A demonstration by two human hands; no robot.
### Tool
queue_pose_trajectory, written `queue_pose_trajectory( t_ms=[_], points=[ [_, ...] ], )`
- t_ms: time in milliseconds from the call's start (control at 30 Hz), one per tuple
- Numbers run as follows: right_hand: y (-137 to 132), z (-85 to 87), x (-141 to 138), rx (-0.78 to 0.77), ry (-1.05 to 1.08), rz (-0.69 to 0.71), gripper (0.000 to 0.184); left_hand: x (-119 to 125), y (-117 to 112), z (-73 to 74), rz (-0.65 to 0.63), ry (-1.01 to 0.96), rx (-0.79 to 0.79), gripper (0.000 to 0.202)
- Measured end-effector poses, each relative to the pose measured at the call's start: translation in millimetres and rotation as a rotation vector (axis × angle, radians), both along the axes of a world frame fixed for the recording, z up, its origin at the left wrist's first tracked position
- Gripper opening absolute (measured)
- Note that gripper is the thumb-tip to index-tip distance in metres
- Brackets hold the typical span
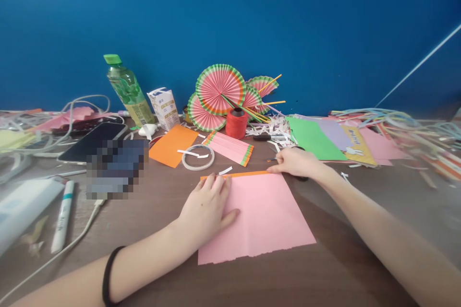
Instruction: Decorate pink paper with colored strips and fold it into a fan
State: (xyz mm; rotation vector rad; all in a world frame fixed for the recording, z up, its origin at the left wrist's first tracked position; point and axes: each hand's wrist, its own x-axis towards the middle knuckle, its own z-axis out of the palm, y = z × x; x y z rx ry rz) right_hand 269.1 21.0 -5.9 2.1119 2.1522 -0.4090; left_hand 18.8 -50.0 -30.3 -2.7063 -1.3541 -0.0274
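Observation:
A pink paper sheet (266, 220) lies flat on the brown table (154, 259) in front of me, with a thin orange strip (248, 173) along its far edge. My left hand (207, 208) rests flat on the sheet's left part, its fingertips reaching the orange strip. My right hand (297, 162) presses the strip's right end at the sheet's far right corner, fingers together and lowered onto the paper. Black scissors (300, 177) lie partly hidden under my right hand.
Behind the sheet lie a tape roll (198, 157), an orange sheet (173, 145), a pleated pink strip (230, 147), a red thread spool (236, 123) and paper fans (220, 87). A green bottle (127, 90), carton (163, 108), phone (94, 140) and marker (63, 216) sit left; coloured sheets (317, 139) right.

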Motion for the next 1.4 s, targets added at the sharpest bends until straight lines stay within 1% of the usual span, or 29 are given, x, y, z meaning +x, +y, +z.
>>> queue_pose_trajectory(
  t_ms=[67,133,200,233,267,333,400,467,533,600,633,700,767,800,867,967,1033,1100,1167,1200,1300,1400],
  points=[
    [3.1,3.2,13.3,-0.053,-0.004,-0.009,0.042,0.1,0.5,0.7,-0.004,0.002,0.000,0.058],
    [3.1,3.7,13.8,-0.019,0.042,0.020,0.043,0.3,1.1,1.5,-0.013,0.005,-0.003,0.059],
    [-0.5,1.1,0.4,0.064,0.121,0.046,0.048,0.1,1.5,2.1,-0.020,0.002,-0.009,0.059],
    [-3.3,-1.0,-9.8,0.127,0.142,0.047,0.049,-0.3,1.6,2.1,-0.021,-0.001,-0.012,0.060],
    [-6.3,-3.4,-20.5,0.155,0.147,0.049,0.049,-0.9,1.6,2.0,-0.023,-0.005,-0.015,0.060],
    [-11.2,-7.9,-38.4,0.182,0.139,0.077,0.048,-2.4,1.3,1.5,-0.027,-0.015,-0.024,0.061],
    [-13.0,-10.1,-45.3,0.186,0.115,0.105,0.047,-3.7,1.0,1.3,-0.024,-0.022,-0.033,0.061],
    [-11.7,-9.3,-40.3,0.160,0.080,0.085,0.046,-4.5,1.7,2.4,-0.026,-0.028,-0.034,0.061],
    [-8.9,-6.6,-29.2,0.087,0.066,0.055,0.045,-5.1,5.0,5.3,-0.029,-0.033,-0.031,0.060],
    [-6.7,-4.0,-19.5,0.033,0.088,0.041,0.044,-6.6,12.2,9.7,-0.029,-0.044,-0.042,0.053],
    [-6.3,-3.4,-16.7,0.023,0.109,0.048,0.044,-7.9,17.2,12.1,-0.021,-0.059,-0.051,0.045],
    [-6.7,-3.8,-15.2,0.037,0.149,0.068,0.043,-12.2,29.3,15.9,-0.013,-0.106,-0.073,0.028],
    [-8.3,-5.6,-17.2,0.074,0.187,0.098,0.042,-18.6,42.2,17.5,0.036,-0.191,-0.055,0.023],
    [-9.0,-6.7,-18.4,0.091,0.207,0.111,0.042,-22.3,48.0,17.3,0.063,-0.236,-0.016,0.023],
    [-9.9,-8.5,-20.0,0.108,0.249,0.133,0.040,-29.7,57.2,15.4,0.067,-0.311,0.000,0.018],
    [-10.0,-10.3,-20.6,0.108,0.301,0.147,0.032,-37.8,63.4,11.1,0.073,-0.304,0.007,0.009],
    [-11.0,-11.8,-22.4,0.143,0.318,0.146,0.027,-40.3,64.6,8.2,0.071,-0.286,0.021,0.010],
    [-14.2,-14.4,-27.4,0.225,0.337,0.146,0.023,-41.7,66.2,4.6,0.067,-0.291,0.042,0.013],
    [-19.7,-18.3,-35.3,0.313,0.378,0.180,0.019,-43.4,69.5,0.0,0.051,-0.307,0.072,0.015],
    [-22.8,-20.6,-39.7,0.335,0.404,0.221,0.017,-44.6,71.8,-2.7,0.036,-0.315,0.092,0.017],
    [-30.5,-27.5,-51.2,0.343,0.414,0.318,0.011,-48.7,78.5,-10.3,0.034,-0.381,0.113,0.019],
    [-32.7,-31.5,-55.9,0.344,0.404,0.325,0.007,-51.1,81.9,-14.9,0.041,-0.418,0.110,0.022]
  ],
)
